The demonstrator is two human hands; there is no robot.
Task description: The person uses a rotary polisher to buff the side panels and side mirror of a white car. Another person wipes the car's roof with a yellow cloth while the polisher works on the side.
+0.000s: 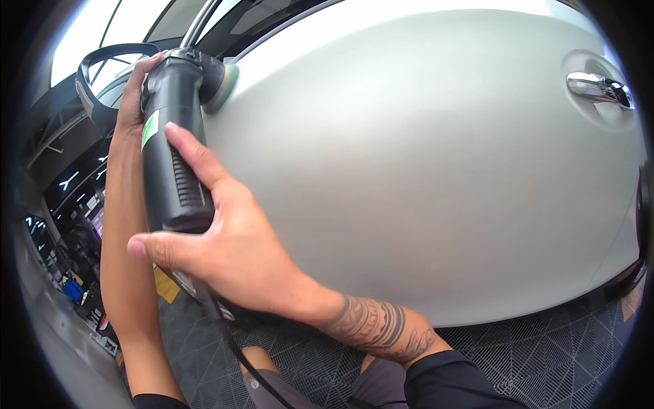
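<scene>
A black car polisher (176, 99) with a green label on its side is held upright at the upper left. Its round pale green pad (223, 90) rests against the upper front part of a silver car door (402, 177). My left hand (132, 102) is wrapped round the polisher's head, and most of its fingers are hidden behind the body. At the lower rear end, my right hand (235, 238) grips the housing, thumb and forefinger spread around it. A black power cord (242, 358) runs down from the tool past my legs.
The car's side mirror (85, 85) stands just left of the polisher head. A chrome door handle (599, 90) is at the far right. Dark ridged floor tiles (531, 354) lie below the door. Shelves and a blue container (71, 288) show at the left.
</scene>
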